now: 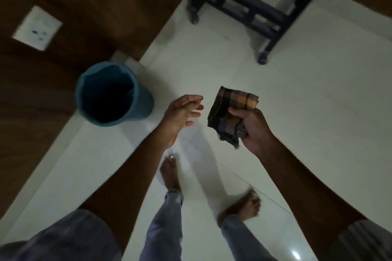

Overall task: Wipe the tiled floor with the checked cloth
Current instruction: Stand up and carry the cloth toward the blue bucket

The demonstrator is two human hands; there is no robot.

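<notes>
R hand (253, 131) grips bunched checked cloth (230, 113), held in air above tiled floor (307, 112). L hand (182, 115) just left of grip, fingers spread, empty. Blue bin (112, 93) further left.

The person wears a short-sleeved top of pale grey-lilac fabric: the left sleeve (63, 237) is loose and softly creased, while the right sleeve (364, 239) shows fine vertical folds or ribbing near its edge. Both forearms are bare from the sleeves down, and the left hand (180, 116) and right hand (252, 131) carry no visible rings, watch or bands. Light grey-blue trousers (165, 226) reach to the ankles, their cuffs slightly bunched. Both bare feet (169, 172) are unshod, and the right one is blurred.
</notes>
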